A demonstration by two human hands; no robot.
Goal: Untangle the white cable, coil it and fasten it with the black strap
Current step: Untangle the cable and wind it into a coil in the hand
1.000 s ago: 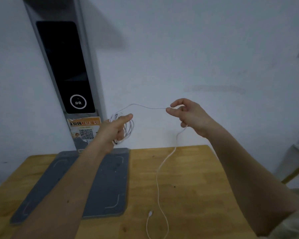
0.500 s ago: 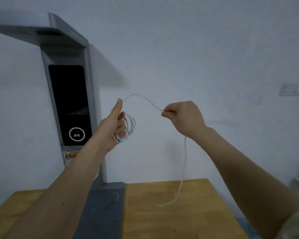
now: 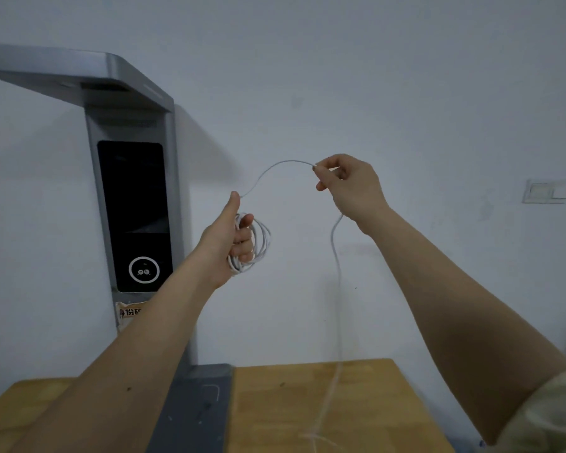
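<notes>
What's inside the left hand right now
The left hand grips several loops of the white cable, its fingers passing through the coil. How the loops lie against the palm is hidden by the hand. No black strap shows there.

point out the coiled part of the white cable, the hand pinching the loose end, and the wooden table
coil of white cable [image 3: 262, 240]: head view, on the loops right of the fingers.
right hand [image 3: 350, 184]: head view, on the back of the hand.
wooden table [image 3: 373, 403]: head view, on bare wood right of the hanging cable.
</notes>
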